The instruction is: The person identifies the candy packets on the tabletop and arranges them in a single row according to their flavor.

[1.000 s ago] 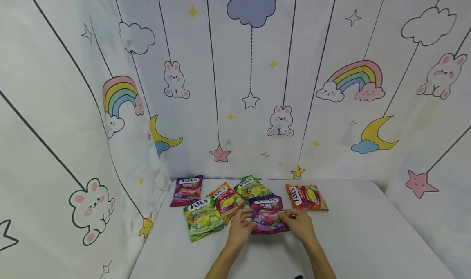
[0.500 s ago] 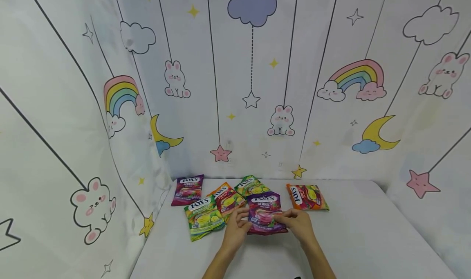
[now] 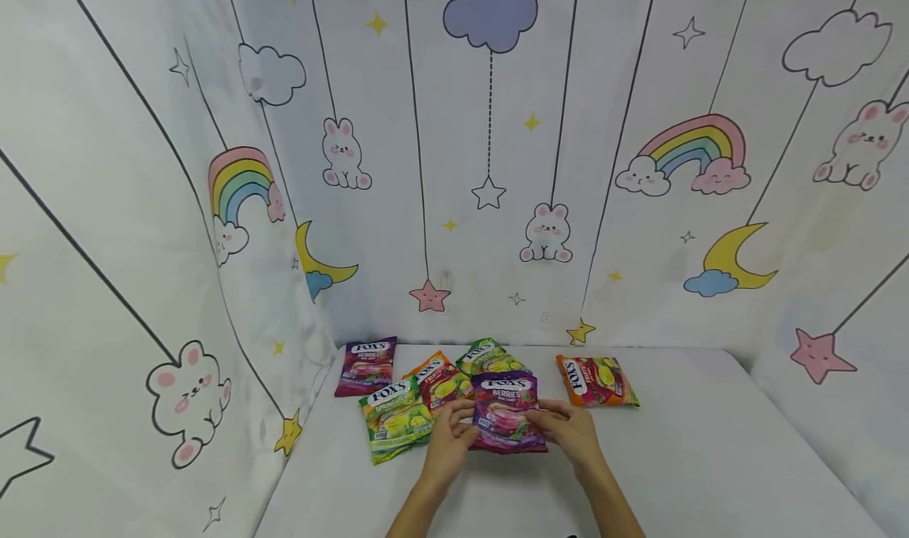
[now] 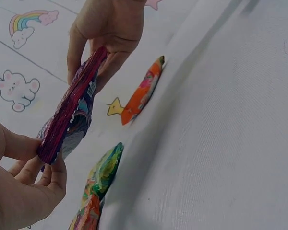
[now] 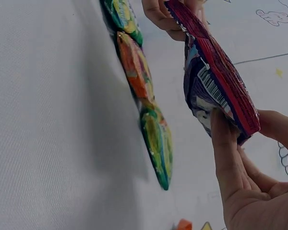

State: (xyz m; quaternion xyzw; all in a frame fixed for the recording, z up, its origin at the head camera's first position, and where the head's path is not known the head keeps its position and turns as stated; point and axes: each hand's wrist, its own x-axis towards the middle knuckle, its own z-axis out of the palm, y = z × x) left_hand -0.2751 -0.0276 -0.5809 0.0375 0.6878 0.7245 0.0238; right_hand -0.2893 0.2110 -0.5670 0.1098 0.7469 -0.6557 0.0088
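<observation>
Between both hands, a purple Fox's Berries candy bag (image 3: 506, 413) is held upright above the table. The left hand (image 3: 450, 437) pinches its left edge, thumb in front and fingers behind. On the opposite edge, the right hand (image 3: 570, 434) pinches it the same way. Seen from below in the left wrist view, the bag's crimped bottom seam (image 4: 74, 110) spans from one hand to the other. The right wrist view shows a barcode (image 5: 212, 86) on the bag's back. Just left of the left hand lie a green Fox's bag (image 3: 396, 421) and an orange one (image 3: 442, 382).
Another purple Berries bag (image 3: 365, 367) lies at the back left of the white table (image 3: 682, 459). A second green bag (image 3: 488, 356) is partly hidden behind the held bag. An orange Fruits bag (image 3: 598, 380) lies at the back right. A patterned curtain (image 3: 398, 230) borders the table.
Both hands have shifted the purple bag slightly left and tilted it more upright, its front now facing the head camera more squarely. The bags on the table have not moved.
</observation>
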